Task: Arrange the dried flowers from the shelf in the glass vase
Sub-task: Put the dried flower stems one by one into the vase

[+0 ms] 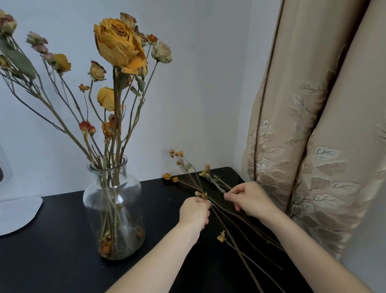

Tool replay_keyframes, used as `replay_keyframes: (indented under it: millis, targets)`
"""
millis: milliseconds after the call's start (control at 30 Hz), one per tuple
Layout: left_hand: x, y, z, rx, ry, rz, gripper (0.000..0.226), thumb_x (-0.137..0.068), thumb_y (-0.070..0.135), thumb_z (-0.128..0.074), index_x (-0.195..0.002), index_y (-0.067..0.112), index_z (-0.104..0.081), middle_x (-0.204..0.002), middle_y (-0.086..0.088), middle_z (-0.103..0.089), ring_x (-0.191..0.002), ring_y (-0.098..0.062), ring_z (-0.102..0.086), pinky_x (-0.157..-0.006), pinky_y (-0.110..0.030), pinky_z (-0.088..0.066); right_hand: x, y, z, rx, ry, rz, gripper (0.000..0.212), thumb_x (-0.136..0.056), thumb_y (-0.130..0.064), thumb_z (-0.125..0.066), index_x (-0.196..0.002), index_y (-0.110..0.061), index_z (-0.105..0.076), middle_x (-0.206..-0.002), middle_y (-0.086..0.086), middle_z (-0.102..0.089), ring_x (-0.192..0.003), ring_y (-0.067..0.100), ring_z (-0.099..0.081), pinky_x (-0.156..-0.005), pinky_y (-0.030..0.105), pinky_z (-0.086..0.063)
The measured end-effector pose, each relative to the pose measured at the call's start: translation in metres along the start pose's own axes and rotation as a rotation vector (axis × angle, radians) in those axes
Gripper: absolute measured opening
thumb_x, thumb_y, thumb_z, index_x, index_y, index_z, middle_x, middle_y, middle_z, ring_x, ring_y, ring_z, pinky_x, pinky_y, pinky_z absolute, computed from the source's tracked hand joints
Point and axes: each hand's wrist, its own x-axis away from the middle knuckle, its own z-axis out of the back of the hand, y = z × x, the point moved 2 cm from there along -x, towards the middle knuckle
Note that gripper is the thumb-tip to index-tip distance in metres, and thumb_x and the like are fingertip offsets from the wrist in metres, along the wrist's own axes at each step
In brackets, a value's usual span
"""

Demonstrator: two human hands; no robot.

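While 1 clear round glass vase (133, 193) stands full, left hand (194, 212) and right hand (250, 201) each pinch thin brown dried stems (224, 210).

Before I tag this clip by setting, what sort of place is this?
Probably a room in a home: a beige embroidered curtain hangs in the corner, a glass vase of dried flowers stands on a black surface, and what looks like a white mirror at left.

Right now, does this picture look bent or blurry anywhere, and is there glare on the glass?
Head view: the wide lens leans the curtain; light soft, shadows faint; pale reflections on the glass vase; left hand, right hand and loose stems look sharp.
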Motion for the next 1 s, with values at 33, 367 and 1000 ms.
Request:
replay_keyframes:
  millis: [33,367,1000]
  targets:
    - [0.002,0.004,0.001,-0.015,-0.010,-0.039,0.017,-0.095,0.014,-0.047,-0.103,0.007,-0.059,-0.060,-0.001,-0.044,-0.047,-0.010,-0.037,-0.038,-0.016,-0.030,0.001,-0.002,0.001,-0.028,0.024,0.004,0.019,-0.086,-0.025,-0.063,-0.069,-0.021,-0.069,-0.040,-0.008,-0.054,-0.035,-0.004,-0.048,-0.054,0.017,-0.034]
    - [0.047,0.040,0.026,-0.232,-0.065,-0.455,0.013,-0.097,0.020,-0.044,-0.093,0.014,-0.055,-0.062,0.003,-0.046,-0.045,-0.007,-0.039,-0.045,-0.018,-0.034,0.020,-0.034,0.010,-0.400,0.158,0.027,0.011,-0.088,-0.023,-0.061,-0.085,-0.013,-0.067,-0.048,-0.005,-0.052,-0.035,0.000,-0.043,-0.045,0.018,-0.035]
    - [0.175,0.056,0.141,-0.440,0.164,-0.929,0.007,-0.092,0.035,-0.045,-0.088,0.035,-0.051,-0.070,0.006,-0.062,-0.066,-0.005,-0.057,-0.058,-0.014,-0.044,0.089,-0.155,-0.010,-0.817,0.062,0.406,0.011,-0.091,-0.017,-0.055,-0.091,-0.011,-0.064,-0.049,-0.008,-0.051,-0.041,0.004,-0.041,-0.040,0.016,-0.034]
